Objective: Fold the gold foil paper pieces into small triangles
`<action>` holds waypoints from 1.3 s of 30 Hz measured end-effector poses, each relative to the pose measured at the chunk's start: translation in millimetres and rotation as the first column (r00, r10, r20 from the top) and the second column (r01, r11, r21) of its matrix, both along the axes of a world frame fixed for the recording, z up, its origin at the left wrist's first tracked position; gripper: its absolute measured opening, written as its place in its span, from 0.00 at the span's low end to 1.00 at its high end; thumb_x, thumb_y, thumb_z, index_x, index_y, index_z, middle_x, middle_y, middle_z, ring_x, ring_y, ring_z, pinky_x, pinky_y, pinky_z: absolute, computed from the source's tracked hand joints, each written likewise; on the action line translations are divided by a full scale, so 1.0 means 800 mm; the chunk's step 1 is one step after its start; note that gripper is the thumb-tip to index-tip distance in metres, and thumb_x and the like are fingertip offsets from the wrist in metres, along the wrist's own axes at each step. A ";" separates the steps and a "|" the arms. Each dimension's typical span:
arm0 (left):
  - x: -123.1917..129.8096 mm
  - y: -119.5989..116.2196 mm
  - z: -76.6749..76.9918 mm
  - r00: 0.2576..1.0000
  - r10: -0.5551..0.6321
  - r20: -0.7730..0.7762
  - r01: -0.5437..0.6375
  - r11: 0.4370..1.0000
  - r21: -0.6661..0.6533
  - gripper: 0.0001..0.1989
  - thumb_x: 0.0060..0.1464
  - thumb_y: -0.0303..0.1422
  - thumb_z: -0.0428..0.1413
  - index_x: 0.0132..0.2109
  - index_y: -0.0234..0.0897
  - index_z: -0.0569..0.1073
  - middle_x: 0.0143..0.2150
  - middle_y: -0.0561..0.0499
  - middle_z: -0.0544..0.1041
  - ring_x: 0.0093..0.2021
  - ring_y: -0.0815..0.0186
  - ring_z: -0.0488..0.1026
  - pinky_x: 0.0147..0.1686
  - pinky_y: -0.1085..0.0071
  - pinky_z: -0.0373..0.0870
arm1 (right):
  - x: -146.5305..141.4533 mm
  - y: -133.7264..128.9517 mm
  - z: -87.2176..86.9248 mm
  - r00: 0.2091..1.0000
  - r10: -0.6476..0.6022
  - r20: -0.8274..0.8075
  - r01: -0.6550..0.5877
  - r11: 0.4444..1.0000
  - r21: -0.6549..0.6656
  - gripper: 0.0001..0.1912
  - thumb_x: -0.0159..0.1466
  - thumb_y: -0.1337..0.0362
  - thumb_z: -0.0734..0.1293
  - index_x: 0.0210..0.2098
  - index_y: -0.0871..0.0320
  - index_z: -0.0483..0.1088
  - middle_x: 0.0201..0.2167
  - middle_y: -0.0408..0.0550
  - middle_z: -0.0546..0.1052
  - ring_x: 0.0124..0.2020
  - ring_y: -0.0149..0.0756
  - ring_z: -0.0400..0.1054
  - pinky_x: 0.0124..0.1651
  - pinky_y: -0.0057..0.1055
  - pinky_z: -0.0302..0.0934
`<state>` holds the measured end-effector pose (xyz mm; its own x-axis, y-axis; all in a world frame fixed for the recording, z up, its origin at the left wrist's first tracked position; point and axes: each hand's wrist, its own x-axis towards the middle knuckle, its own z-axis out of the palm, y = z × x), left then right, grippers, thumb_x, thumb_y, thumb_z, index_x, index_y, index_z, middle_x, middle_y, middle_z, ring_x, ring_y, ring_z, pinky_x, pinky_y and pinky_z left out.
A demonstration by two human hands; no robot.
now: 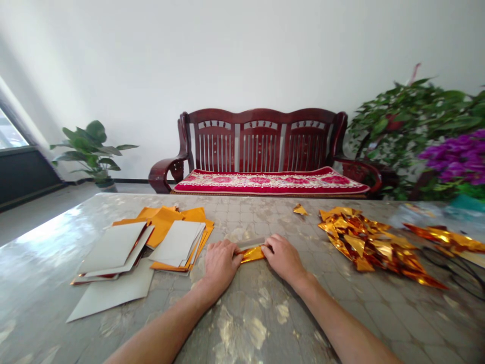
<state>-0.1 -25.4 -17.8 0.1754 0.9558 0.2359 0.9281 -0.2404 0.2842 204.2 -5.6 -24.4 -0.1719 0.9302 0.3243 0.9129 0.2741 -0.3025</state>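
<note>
Hands: left hand and right hand pinching gold foil, fingers narrow
Around: foil pile right, card stacks left, both on table

Bare left forearm and right forearm of a person, seen from a head-worn camera, rise from the lower edge of the frame and taper to the wrists. The left hand and right hand are bare as well, the skin smooth (fingernails and any fine hair too small to make out). Both arms show only skin, wrist to frame edge.
</note>
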 end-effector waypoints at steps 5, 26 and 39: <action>-0.001 0.001 0.003 0.999 0.034 0.010 -0.034 0.999 -0.017 0.09 0.59 0.39 0.55 0.36 0.43 0.77 0.37 0.53 0.78 0.42 0.62 0.73 0.43 0.66 0.58 | -0.002 0.000 0.000 0.999 -0.036 -0.016 0.036 0.999 -0.015 0.07 0.60 0.69 0.66 0.25 0.56 0.67 0.31 0.43 0.72 0.36 0.32 0.65 0.36 0.26 0.51; -0.004 0.005 0.006 0.993 0.114 0.033 -0.112 0.991 -0.071 0.12 0.58 0.40 0.54 0.31 0.40 0.77 0.37 0.50 0.78 0.42 0.62 0.73 0.44 0.68 0.61 | 0.001 0.003 -0.007 0.999 -0.021 -0.033 0.021 1.000 -0.005 0.06 0.61 0.67 0.65 0.26 0.56 0.68 0.32 0.43 0.72 0.36 0.32 0.65 0.37 0.27 0.51; -0.003 0.007 0.004 0.991 0.130 0.029 -0.127 0.988 -0.082 0.11 0.56 0.38 0.54 0.30 0.40 0.77 0.38 0.50 0.77 0.41 0.62 0.73 0.42 0.67 0.62 | -0.002 0.002 -0.003 0.998 -0.048 -0.030 0.046 0.998 -0.049 0.07 0.61 0.67 0.65 0.26 0.56 0.68 0.32 0.43 0.72 0.35 0.32 0.66 0.35 0.27 0.50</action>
